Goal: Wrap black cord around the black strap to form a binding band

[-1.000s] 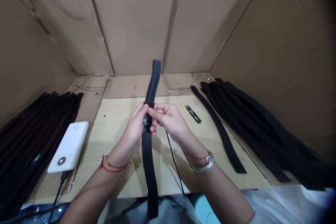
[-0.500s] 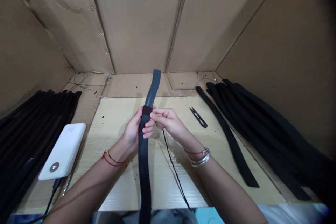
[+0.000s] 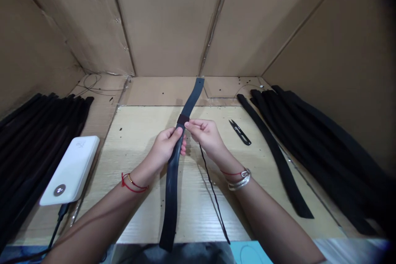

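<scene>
While the tabletop (image 3: 133, 132) is wood-grained, the strip (image 3: 172, 189) held over it is flat, curved and dull black, crossed by a dark brown band (image 3: 183, 120), left-hand fingers (image 3: 177, 133) clasping the strip, right-hand fingers (image 3: 198, 123) pinching the band's edge

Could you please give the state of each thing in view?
Left hand, gripping the held strip
Right hand, pinched at the dark band
Held strip, curved
Dark band, across the held strip
Black cord, uncoiled
Snips, open
White power bank, cable plugged in
Loose strip, curved

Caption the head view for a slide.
Left hand grips a black strap; right hand pinches at the dark band on it; snips lie nearby.
</scene>
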Motion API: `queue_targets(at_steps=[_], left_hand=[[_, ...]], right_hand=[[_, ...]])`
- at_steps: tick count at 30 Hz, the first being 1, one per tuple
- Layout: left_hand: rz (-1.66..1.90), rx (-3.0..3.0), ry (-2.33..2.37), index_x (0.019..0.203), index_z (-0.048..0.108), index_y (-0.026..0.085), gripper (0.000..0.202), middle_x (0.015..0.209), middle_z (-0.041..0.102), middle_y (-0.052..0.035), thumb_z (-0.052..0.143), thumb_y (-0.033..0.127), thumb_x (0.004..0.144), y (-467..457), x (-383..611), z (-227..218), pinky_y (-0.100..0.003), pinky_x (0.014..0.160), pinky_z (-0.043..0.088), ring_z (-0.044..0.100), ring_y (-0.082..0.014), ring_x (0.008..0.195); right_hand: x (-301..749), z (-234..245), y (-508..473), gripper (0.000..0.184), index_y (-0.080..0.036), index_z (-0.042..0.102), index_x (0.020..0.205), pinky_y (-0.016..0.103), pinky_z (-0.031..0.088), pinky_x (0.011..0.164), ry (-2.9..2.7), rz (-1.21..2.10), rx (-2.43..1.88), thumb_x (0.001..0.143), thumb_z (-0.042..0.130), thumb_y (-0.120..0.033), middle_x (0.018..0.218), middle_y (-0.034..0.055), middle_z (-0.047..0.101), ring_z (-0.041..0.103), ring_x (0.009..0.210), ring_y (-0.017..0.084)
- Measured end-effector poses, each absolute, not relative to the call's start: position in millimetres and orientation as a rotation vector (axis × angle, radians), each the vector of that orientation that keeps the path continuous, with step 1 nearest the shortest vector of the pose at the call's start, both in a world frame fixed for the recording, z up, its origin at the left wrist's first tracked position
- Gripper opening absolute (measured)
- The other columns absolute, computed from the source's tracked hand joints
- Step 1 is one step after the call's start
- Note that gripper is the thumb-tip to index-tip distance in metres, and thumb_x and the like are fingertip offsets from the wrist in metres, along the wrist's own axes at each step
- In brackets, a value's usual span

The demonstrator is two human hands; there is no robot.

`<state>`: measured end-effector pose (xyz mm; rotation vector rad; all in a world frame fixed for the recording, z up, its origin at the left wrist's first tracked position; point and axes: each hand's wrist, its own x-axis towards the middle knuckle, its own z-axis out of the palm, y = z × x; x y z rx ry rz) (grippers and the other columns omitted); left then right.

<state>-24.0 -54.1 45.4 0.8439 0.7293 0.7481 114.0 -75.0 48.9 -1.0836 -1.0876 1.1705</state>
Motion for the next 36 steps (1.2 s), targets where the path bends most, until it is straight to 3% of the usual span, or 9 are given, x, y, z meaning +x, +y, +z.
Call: queue_targets(at_steps=[6, 11, 18, 20, 22, 25, 28, 31, 36], left_hand=[[0.818, 0.801, 0.697, 0.074, 0.057, 0.01, 0.039, 0.057, 0.048, 0.0018, 0.065, 0.047, 0.085, -60.2, -24.2, 48.2, -0.013, 0.037, 0.032, 0.042, -0.0043, 0.042], [0.732, 0.724, 0.566, 0.076, 0.057, 0.011, 0.036, 0.056, 0.044, 0.0029, 0.056, 0.043, 0.092, -57.2, -27.8, 49.7, -0.012, 0.036, 0.029, 0.038, -0.0036, 0.04], [0.567, 0.6, 0.409, 0.069, 0.051, 0.013, 0.04, 0.05, 0.034, 0.0052, 0.038, 0.036, 0.099, -58.0, -29.6, 54.4, -0.011, 0.031, 0.025, 0.028, -0.0031, 0.034], [0.532, 0.581, 0.368, 0.068, 0.048, 0.014, 0.04, 0.049, 0.032, 0.0059, 0.037, 0.038, 0.099, -58.3, -29.9, 54.3, -0.011, 0.03, 0.023, 0.024, -0.003, 0.033], [0.486, 0.576, 0.335, 0.068, 0.046, 0.015, 0.04, 0.048, 0.03, 0.0066, 0.036, 0.039, 0.099, -57.6, -30.7, 53.2, -0.011, 0.029, 0.021, 0.019, -0.0031, 0.033], [0.378, 0.59, 0.296, 0.071, 0.047, 0.017, 0.044, 0.045, 0.03, 0.0071, 0.038, 0.052, 0.095, -57.6, -31.9, 52.9, -0.013, 0.026, 0.018, 0.016, -0.004, 0.031], [0.349, 0.726, 0.377, 0.078, 0.05, 0.016, 0.05, 0.048, 0.039, 0.005, 0.045, 0.065, 0.089, -62.0, -31.4, 55.7, -0.014, 0.028, 0.023, 0.026, -0.0046, 0.032], [0.493, 0.906, 0.548, 0.085, 0.048, 0.017, 0.041, 0.054, 0.045, 0.0053, 0.057, 0.057, 0.087, -67.1, -28.8, 58.0, -0.012, 0.031, 0.029, 0.034, -0.0043, 0.036], [0.635, 0.92, 0.545, 0.088, 0.047, 0.017, 0.039, 0.056, 0.045, 0.0066, 0.064, 0.052, 0.084, -66.8, -25.5, 54.9, -0.011, 0.03, 0.027, 0.032, -0.0031, 0.037]], right_hand=[[113.5, 48.4, -75.9, 0.038, -0.012, 0.056, 0.071, 0.022, 0.011, 0.045, -1.1, 1.238, -1.035, 0.081, 0.07, -0.046, 0.053, -0.0068, 0.025, 0.017, 0.047, 0.004], [114.8, 52.1, -78.5, 0.037, -0.013, 0.056, 0.07, 0.024, 0.01, 0.047, -1.12, 1.262, -1.013, 0.082, 0.071, -0.044, 0.054, -0.006, 0.024, 0.017, 0.048, 0.005], [113.0, 53.8, -80.6, 0.034, -0.009, 0.066, 0.092, 0.019, 0.008, 0.044, -1.043, 1.386, -0.903, 0.078, 0.075, -0.039, 0.054, -0.0055, 0.04, 0.016, 0.045, 0.002], [111.9, 53.0, -81.3, 0.036, -0.009, 0.067, 0.096, 0.016, 0.016, 0.042, -1.001, 1.436, -0.862, 0.077, 0.076, -0.038, 0.058, -0.0021, 0.052, 0.026, 0.043, 0.001], [111.5, 51.2, -81.3, 0.036, -0.01, 0.068, 0.094, 0.016, 0.033, 0.048, -0.99, 1.46, -0.842, 0.076, 0.076, -0.039, 0.066, 0.0034, 0.062, 0.047, 0.049, 0.005], [112.7, 47.9, -79.9, 0.034, -0.011, 0.066, 0.083, 0.019, 0.044, 0.056, -0.991, 1.442, -0.865, 0.073, 0.079, -0.04, 0.064, 0.0041, 0.063, 0.058, 0.058, 0.011], [114.6, 46.5, -78.5, 0.035, -0.01, 0.061, 0.07, 0.017, 0.035, 0.046, -0.985, 1.349, -0.98, 0.072, 0.08, -0.04, 0.055, -0.0006, 0.053, 0.045, 0.047, 0.006], [114.6, 49.2, -78.4, 0.038, -0.01, 0.056, 0.063, 0.016, 0.025, 0.043, -0.979, 1.326, -1.026, 0.073, 0.078, -0.04, 0.055, -0.0021, 0.047, 0.034, 0.046, 0.002], [113.3, 56.7, -79.2, 0.03, -0.01, 0.061, 0.071, 0.018, 0.022, 0.045, -0.959, 1.371, -0.969, 0.071, 0.078, -0.034, 0.06, -0.0008, 0.051, 0.037, 0.05, 0.003]])
